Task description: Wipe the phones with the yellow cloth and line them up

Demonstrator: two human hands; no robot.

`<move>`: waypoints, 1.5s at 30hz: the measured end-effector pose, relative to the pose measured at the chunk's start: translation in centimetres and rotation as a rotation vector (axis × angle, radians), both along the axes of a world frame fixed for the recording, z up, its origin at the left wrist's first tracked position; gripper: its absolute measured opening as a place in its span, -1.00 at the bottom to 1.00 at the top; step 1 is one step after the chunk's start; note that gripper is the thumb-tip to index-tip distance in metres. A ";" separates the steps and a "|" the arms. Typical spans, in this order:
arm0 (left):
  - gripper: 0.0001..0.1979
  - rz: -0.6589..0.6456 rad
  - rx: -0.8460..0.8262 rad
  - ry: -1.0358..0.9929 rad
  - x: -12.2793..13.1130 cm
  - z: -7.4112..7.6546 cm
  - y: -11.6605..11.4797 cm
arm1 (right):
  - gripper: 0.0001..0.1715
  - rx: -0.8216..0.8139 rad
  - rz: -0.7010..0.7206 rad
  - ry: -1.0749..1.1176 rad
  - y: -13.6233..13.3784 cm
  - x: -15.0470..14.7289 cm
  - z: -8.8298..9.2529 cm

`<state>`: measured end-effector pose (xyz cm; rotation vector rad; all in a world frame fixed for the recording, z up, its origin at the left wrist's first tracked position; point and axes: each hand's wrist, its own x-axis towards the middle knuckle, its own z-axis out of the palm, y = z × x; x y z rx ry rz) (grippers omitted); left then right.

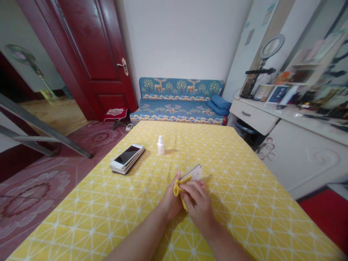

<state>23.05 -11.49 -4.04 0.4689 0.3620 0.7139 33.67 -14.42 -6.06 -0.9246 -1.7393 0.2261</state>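
My left hand [171,200] holds a white or silver smartphone [194,173] upright at its lower edge, tilted above the yellow tablecloth [231,203]. My right hand [198,204] presses a small yellow cloth [179,189] against the phone's lower part. The phone's screen side is turned away from me and cannot be seen. Farther up the table, a small white dropper bottle [161,145] stands upright. To its left lies a stack of smartphones [127,158], with a dark screen on top. Neither hand touches the bottle or the stack.
A blue sofa with a deer pattern [179,103] stands beyond the table. To the right are a white dresser [288,116] and a ring light [270,47]. A dark red door [81,54] stands open at the left, and a metal ladder [40,130] leans there over a patterned floor.
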 end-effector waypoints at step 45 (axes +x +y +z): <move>-0.47 0.642 0.636 0.393 0.1 -0.3 0.2 | -0.60 -0.588 -0.115 0.425 0.9 1.0 -0.3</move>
